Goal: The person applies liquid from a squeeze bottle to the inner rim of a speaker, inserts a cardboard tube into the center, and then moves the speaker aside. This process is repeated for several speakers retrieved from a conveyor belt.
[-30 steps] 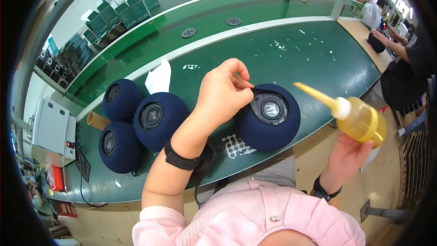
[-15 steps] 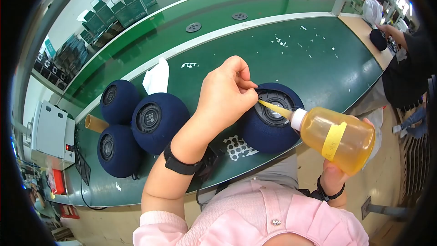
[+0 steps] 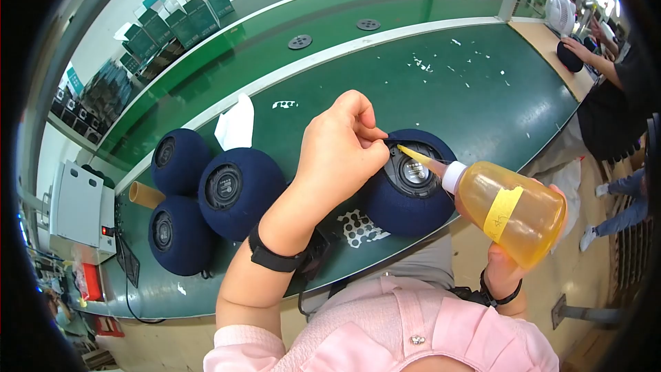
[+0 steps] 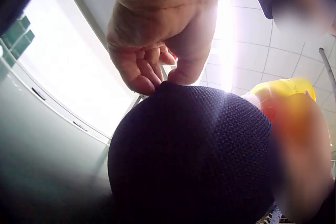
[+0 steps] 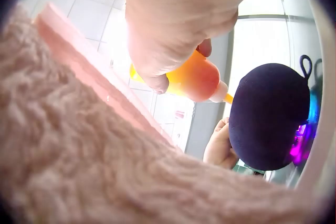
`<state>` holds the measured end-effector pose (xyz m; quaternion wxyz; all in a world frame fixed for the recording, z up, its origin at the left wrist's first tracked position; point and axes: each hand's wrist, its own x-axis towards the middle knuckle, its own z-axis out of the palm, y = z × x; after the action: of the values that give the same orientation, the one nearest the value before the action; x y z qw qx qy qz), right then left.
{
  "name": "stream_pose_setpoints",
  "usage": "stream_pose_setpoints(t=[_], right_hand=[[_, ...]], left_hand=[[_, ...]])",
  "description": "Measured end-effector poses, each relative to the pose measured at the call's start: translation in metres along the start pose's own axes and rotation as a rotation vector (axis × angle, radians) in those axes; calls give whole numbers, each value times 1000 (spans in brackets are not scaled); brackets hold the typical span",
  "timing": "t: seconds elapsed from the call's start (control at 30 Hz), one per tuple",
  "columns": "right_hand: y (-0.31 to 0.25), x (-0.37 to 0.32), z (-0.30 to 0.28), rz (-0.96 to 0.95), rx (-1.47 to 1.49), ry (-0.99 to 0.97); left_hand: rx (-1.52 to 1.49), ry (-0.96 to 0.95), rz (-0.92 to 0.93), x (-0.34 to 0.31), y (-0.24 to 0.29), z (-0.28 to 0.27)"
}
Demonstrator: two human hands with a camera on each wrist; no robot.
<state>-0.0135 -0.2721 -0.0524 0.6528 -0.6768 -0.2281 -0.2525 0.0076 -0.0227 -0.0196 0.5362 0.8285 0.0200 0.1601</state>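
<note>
A round speaker [image 3: 406, 212] in navy knit fabric sits on the green workbench, its black base facing up. My left hand [image 3: 344, 143] pinches the fabric's edge at the base rim; the left wrist view shows the fabric [image 4: 189, 150] drawn to a small peak between thumb and fingertips. In my right hand [image 3: 506, 265] is a tilted squeeze bottle [image 3: 520, 210] of amber liquid with a yellow label. Its narrow nozzle [image 3: 416, 156] points at the inside of the rim, close by the left fingertips. The right wrist view shows fingers around the bottle [image 5: 197, 79].
Three similar speakers [image 3: 241, 182] cluster on the left, by a cardboard tube [image 3: 146, 195] and a white paper piece [image 3: 235, 124]. A grey metal box [image 3: 81, 203] stands farther left. Green cartons [image 3: 186, 24] line the back. Another person's hand holds a dark ball [image 3: 570, 55] at far right.
The right hand has brought the bottle left from beside the bench, so its nozzle reaches the base rim; lately the tip shifted slightly along it. The left hand keeps its pinch on the fabric.
</note>
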Motion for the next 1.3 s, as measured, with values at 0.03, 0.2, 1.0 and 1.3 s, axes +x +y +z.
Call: stream_pose_setpoints(t=[0.03,0.2,1.0,1.3], right_hand=[[0,-1,-1,26,-19,-10],[6,-8,-8,70,-76,23],[5,-6,-10,87,-60,41],[-5,2,-11,36,-62,-8]], left_hand=[[3,-3,1,0,1,0],[-3,3,-13,1,2,1],[32,-37,6,0,2,2],[283,-61,17,-4,21,3]])
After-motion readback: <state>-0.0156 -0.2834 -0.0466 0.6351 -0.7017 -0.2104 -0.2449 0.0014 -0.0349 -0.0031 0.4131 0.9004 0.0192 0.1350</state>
